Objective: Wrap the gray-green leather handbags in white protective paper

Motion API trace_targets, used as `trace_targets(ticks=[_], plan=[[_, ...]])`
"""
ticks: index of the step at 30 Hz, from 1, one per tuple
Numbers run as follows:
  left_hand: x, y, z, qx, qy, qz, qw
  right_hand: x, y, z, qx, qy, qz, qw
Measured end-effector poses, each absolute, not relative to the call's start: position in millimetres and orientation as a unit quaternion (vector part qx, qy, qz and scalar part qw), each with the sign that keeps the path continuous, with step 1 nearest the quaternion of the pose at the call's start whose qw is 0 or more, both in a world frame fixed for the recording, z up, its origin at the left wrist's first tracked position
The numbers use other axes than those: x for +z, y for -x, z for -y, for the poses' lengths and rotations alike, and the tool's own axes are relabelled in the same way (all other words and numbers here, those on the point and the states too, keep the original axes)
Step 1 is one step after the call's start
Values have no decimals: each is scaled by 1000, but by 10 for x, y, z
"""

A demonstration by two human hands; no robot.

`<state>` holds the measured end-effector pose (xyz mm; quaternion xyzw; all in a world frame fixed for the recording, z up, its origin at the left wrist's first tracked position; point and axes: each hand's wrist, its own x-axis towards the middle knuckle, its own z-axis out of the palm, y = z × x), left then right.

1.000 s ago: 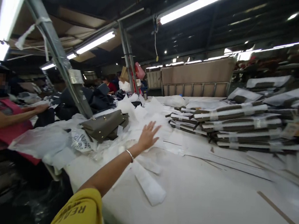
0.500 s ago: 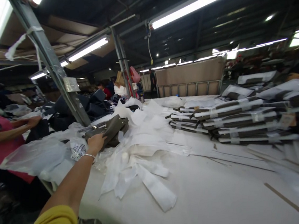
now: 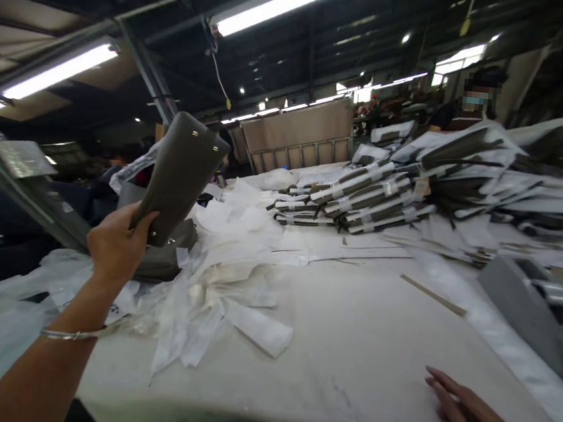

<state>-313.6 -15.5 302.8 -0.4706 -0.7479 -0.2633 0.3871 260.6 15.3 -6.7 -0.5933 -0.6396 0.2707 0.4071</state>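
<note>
My left hand [image 3: 120,238] grips the lower edge of an olive-grey panel-like bag piece [image 3: 179,173] with small metal studs, raised above the table's left side. Another olive-grey piece [image 3: 159,264] lies below and behind it. Low at the right, my right hand [image 3: 478,416] hovers over or rests by the white table [image 3: 347,352], fingers extended and slightly apart, holding nothing. White paper sheets [image 3: 254,325] spread in the middle, to the right of the raised piece.
Wrapped olive pieces [image 3: 363,203] are stacked at the back right, with a person [image 3: 473,107] behind them. A grey tape dispenser [image 3: 532,311] stands at the right. Clear plastic [image 3: 7,330] covers the left side. A thin brown strip [image 3: 432,295] lies on the table.
My left hand has lifted the olive-grey piece from the pile. My right hand has come into view at the lower right. The view has turned to the right.
</note>
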Motion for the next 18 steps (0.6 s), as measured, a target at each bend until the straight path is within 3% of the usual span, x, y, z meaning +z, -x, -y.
trace_targets(ticks=[4, 8, 11, 14, 18], plan=[[2702, 2223, 43, -293, 649, 610, 346, 429, -2430, -75, 499, 491, 526, 483], [2086, 1337, 28, -243, 783, 505, 271, 811, -2290, 27, 524, 393, 535, 534], [1511, 868, 85, -231, 844, 444, 195, 784, -2383, 98, 410, 454, 611, 503], [1049, 619, 232, -191, 865, 454, 93, 653, -2587, 199, 194, 537, 713, 407], [875, 500, 467, -140, 862, 483, 64, 742, -2727, 241, -22, 512, 799, 315]])
